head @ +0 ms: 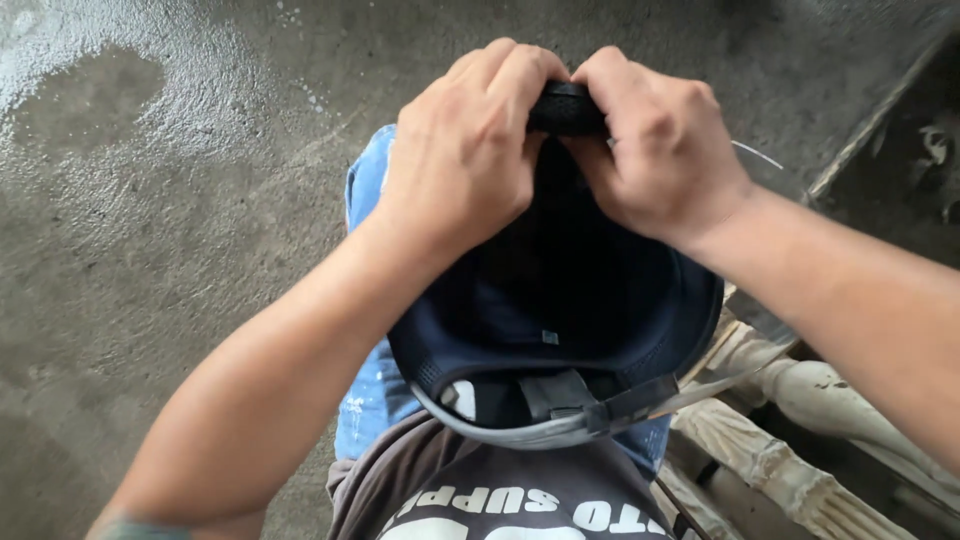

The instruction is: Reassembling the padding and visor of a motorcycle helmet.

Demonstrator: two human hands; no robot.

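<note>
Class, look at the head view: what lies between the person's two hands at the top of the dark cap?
In the head view, the cap's rolled black edge lies between the left hand and right hand, pinched by both; no bare gap shows.

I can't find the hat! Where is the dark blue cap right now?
In the head view, the dark blue cap sits upside down at the centre, over the person's lap, its far edge gripped by the left hand and right hand.

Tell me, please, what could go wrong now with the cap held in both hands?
1. The left hand and right hand squeeze the brim of the dark cap together; it might keep a crease.
2. The concrete floor looks wet and dusty; a dropped cap could get dirty.
</note>
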